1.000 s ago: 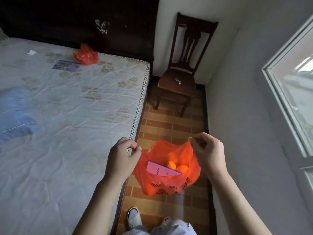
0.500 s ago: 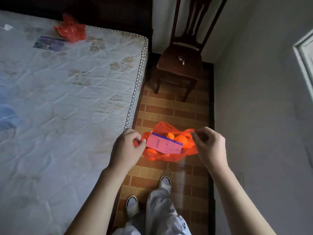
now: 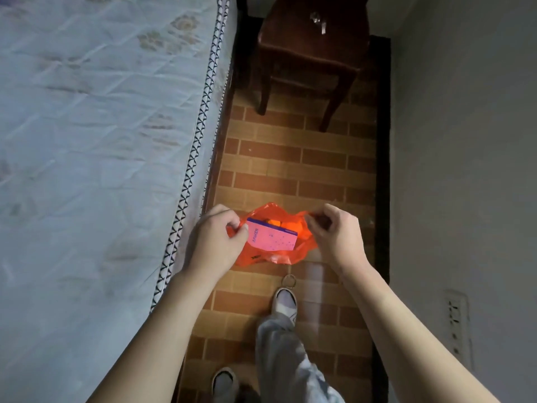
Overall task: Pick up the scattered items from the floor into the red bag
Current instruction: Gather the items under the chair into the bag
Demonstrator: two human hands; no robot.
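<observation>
Mattress (image 3: pixel 87 141) at left. Left hand (image 3: pixel 216 242) pinched closed on red bag (image 3: pixel 276 255) rim; bag low over brick floor (image 3: pixel 290 170), pink box (image 3: pixel 273 235) and orange items inside. Right hand (image 3: pixel 334 237) pinching opposite rim. Key ring (image 3: pixel 287 281) on floor just below bag

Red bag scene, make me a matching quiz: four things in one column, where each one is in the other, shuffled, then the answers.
Things:
1. pink box
2. key ring
3. wooden chair
4. mattress

Places:
A. on the floor just ahead of the forward shoe
B. inside the red bag
C. along the left of the tiled strip
D. at the far end of the floor

Pairs: 1-B, 2-A, 3-D, 4-C
</observation>
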